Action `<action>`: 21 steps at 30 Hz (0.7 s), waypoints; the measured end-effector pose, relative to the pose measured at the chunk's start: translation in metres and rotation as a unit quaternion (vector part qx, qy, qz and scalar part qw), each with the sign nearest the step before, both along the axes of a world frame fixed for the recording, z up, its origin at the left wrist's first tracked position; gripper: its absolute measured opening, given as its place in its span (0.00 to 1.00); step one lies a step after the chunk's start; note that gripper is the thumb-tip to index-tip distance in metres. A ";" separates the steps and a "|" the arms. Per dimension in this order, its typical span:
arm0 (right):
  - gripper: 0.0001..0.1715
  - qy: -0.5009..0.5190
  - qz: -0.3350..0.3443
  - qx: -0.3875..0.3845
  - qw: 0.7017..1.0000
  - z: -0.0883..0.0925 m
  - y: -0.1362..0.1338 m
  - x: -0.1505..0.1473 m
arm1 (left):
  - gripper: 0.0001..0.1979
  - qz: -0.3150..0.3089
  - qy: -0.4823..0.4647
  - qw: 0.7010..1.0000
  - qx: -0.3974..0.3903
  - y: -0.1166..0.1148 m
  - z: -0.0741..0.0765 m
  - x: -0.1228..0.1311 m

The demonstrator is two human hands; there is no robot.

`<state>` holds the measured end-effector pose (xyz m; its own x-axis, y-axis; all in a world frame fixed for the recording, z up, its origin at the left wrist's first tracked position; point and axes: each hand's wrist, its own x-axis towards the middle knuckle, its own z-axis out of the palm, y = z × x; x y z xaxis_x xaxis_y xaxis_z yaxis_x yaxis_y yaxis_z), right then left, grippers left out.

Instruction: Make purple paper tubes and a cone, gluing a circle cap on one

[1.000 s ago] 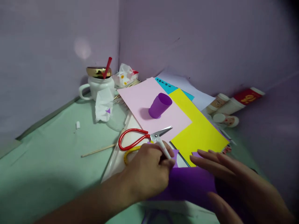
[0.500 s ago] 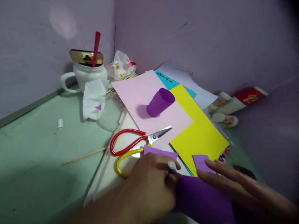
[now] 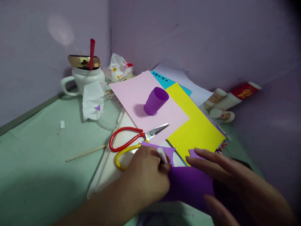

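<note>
My left hand [image 3: 148,172] is closed around a slim white pen-like tube [image 3: 162,155], whose lower end is hidden by the fingers. Below it lies a dark purple paper sheet [image 3: 188,182]. My right hand [image 3: 225,169] is open, fingers stretched over the sheet's right side and thumb apart; whether it touches the paper I cannot tell. A lighter purple piece [image 3: 169,151] shows beyond my left hand. Just past that hand, scissors [image 3: 141,138] with red and yellow handles lie with blades slightly apart. A rolled purple paper cup shape [image 3: 156,101] stands tilted on pink paper [image 3: 131,91].
Yellow [image 3: 195,125] and blue sheets [image 3: 172,82] overlap the pink one. A white mug [image 3: 88,77] with a gold lid and red straw stands back left, beside a crumpled tissue [image 3: 92,103]. A small white cap [image 3: 62,125] and wooden sticks [image 3: 87,153] lie left. Stacked paper cups [image 3: 231,102] lean right.
The view has shifted slightly. The tube in my left hand now leans differently and shows more of its length. My right thumb has come into view, apart from the fingers.
</note>
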<state>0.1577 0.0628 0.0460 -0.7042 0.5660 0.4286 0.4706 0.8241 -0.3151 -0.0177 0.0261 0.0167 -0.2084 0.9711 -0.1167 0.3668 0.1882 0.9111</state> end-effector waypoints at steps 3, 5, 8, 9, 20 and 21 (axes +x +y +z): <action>0.29 0.021 0.005 0.002 1.000 0.000 -0.002 -0.004 | 0.11 0.019 0.014 1.000 0.001 -0.004 -0.002 0.001; 0.30 0.031 0.004 -0.002 1.000 0.001 -0.003 -0.007 | 0.10 0.021 0.013 1.000 0.007 -0.008 -0.003 0.002; 0.32 0.024 0.024 -0.006 0.999 0.004 -0.004 -0.009 | 0.09 0.024 -0.018 1.000 0.003 -0.015 -0.004 0.004; 0.32 0.019 0.030 -0.008 0.999 0.005 -0.004 -0.009 | 0.09 0.026 -0.032 0.999 -0.002 -0.017 -0.005 0.005; 0.29 0.057 0.082 -0.026 0.995 0.011 -0.001 -0.017 | 0.11 0.026 0.070 0.990 0.120 -0.052 -0.013 0.014; 0.28 0.061 0.085 -0.021 0.994 0.012 0.000 -0.017 | 0.11 0.025 0.091 0.985 0.147 -0.054 -0.015 0.015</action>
